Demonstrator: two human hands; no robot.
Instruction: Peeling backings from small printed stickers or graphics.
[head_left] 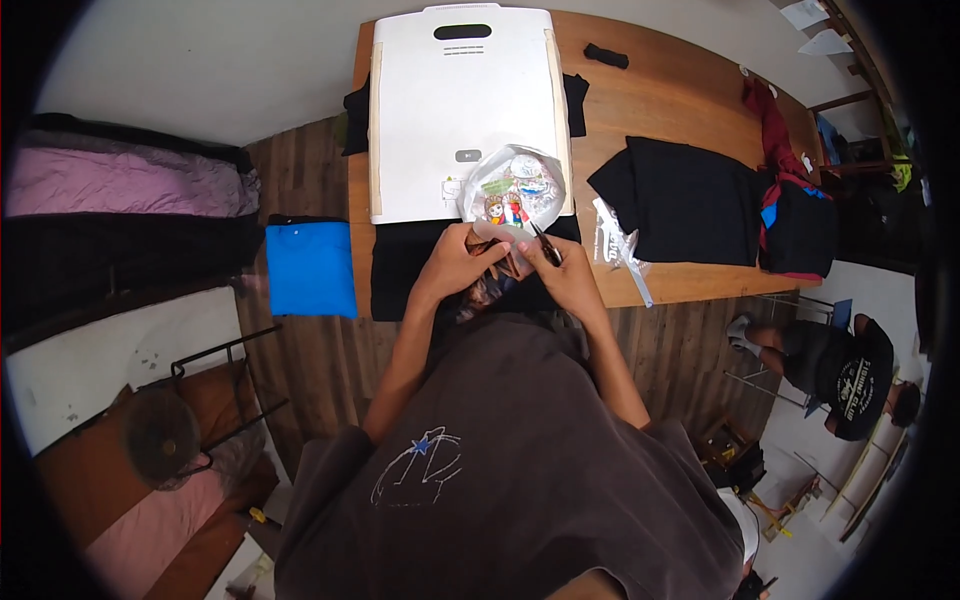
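In front of my body, both hands meet at the near edge of a white, round-mouthed plastic bag (pixel 548 192). Several small colourful printed pieces (pixel 508 208) show inside it. My left hand (pixel 458 262) pinches the bag's near left edge between thumb and fingers. My right hand (pixel 562 275) is closed on the near right edge, with a thin dark pointed tool (pixel 546 243), like small scissors, also in its grip. Below the fingers hangs a dark patterned piece (pixel 487 292), partly hidden by my hands. The bag's far side overlaps a white board (pixel 460 110) with a handle slot.
Black fabric (pixel 400 270) lies under the board. Right of it are a clear printed plastic packet (pixel 622 255), folded black cloth (pixel 690 205) and a maroon-and-black garment (pixel 800 235). A blue folded item (pixel 310 268) is at the table's left. Another person (pixel 840 370) sits far right.
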